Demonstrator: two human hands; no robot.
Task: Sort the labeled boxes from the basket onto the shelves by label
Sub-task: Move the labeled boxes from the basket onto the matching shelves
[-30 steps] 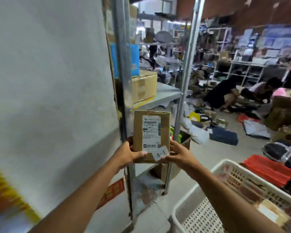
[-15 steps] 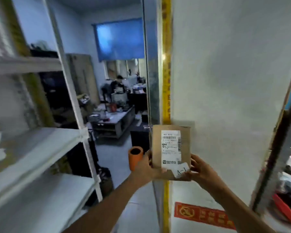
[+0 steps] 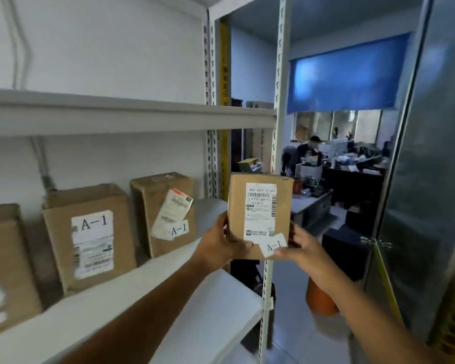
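I hold a small cardboard box (image 3: 259, 203) upright in front of me, its shipping label and a white A-1 sticker facing me. My left hand (image 3: 220, 244) grips its lower left edge and my right hand (image 3: 301, 248) grips its lower right corner. The box hovers just off the right end of a white shelf (image 3: 132, 287). On that shelf stand two boxes marked A-1: a larger one (image 3: 90, 235) and a tilted one (image 3: 166, 211) further right. A third box (image 3: 3, 266) shows at the far left, blurred. The basket is out of view.
A slotted white upright (image 3: 276, 143) stands behind the held box. Another shelf board (image 3: 132, 116) runs above, and a lower board (image 3: 213, 319) below. An orange cylinder (image 3: 321, 298) sits on the floor at right. A grey metal panel (image 3: 426, 179) fills the right side. A person sits at desks beyond.
My view has swung left from the wall and doorway to the A-1 shelf. Both hands keep the same hold on the box, which is now at the shelf's right end.
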